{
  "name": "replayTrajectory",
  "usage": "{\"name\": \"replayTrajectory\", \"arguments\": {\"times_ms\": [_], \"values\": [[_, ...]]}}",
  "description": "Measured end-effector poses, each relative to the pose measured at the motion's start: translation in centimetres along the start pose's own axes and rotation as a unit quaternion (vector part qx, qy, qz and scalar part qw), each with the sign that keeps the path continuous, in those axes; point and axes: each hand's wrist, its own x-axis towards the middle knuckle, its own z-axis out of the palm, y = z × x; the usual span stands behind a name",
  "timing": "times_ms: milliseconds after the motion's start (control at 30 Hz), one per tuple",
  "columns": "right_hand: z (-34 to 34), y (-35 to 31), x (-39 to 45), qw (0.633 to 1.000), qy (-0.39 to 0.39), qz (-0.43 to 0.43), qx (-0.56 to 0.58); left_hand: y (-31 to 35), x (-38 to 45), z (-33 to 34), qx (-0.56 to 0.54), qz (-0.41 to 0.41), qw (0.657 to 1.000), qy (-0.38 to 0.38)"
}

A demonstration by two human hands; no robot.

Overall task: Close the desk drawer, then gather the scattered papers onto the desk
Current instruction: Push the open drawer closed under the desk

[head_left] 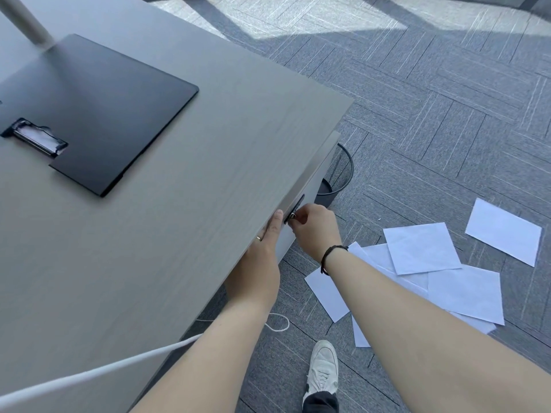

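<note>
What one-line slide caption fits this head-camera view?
Right hand on the drawer handle, left hand on the desk edge, papers scattered on the carpet.

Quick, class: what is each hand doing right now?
Left hand: open, flat against the drawer front under the desk edge.
Right hand: closed on the drawer handle.

Matt woodgrain desk [179,234]; smooth white papers [423,248]; ribbed grey carpet [447,99].
</note>
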Motion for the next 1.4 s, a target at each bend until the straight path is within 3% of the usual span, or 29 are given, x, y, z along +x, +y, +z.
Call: {"name": "replayTrajectory", "arguments": {"times_ms": [167, 400, 567, 633, 700, 767, 900, 1067, 1267, 1400], "values": [[0.3, 0.0, 0.0, 0.990, -0.038, 0.046, 0.128, -0.1, 0.0, 0.1, -0.002, 0.006, 1.000, 0.003], [-0.6, -0.5, 0.4, 0.992, -0.121, 0.022, 0.041, -0.1, 0.2, 0.1, -0.004, 0.039, 0.999, 0.037], [-1.8, -0.8, 1.0, 0.944, -0.216, 0.102, 0.229, -0.2, 0.3, 0.4, -0.019, 0.042, 0.998, 0.034], [-1.9, -0.7, 1.1, 0.943, -0.219, 0.095, 0.232, -0.1, 0.3, 0.4, -0.025, 0.041, 0.998, 0.035], [-1.5, -0.4, 1.1, 0.974, -0.184, 0.035, 0.125, 0.0, 0.4, 0.3, -0.028, 0.042, 0.998, 0.037], [-0.7, 0.2, 1.0, 0.992, -0.098, -0.058, -0.045, 0.1, 0.4, 0.3, -0.026, 0.041, 0.998, 0.042], [1.0, 1.3, -0.1, 0.953, 0.033, -0.209, -0.216, 0.1, 0.4, 0.3, -0.029, 0.041, 0.998, 0.045], [1.0, 1.5, 0.2, 0.921, 0.083, -0.252, -0.284, 0.0, 0.4, 0.3, -0.014, 0.048, 0.997, 0.051], [1.0, 1.4, -0.1, 0.919, 0.088, -0.236, -0.302, -0.1, 0.3, 0.3, -0.017, 0.047, 0.997, 0.061], [0.5, 0.9, -0.7, 0.930, 0.074, -0.217, -0.288, 0.0, 0.2, -0.2, -0.037, 0.030, 0.998, 0.030]]}}
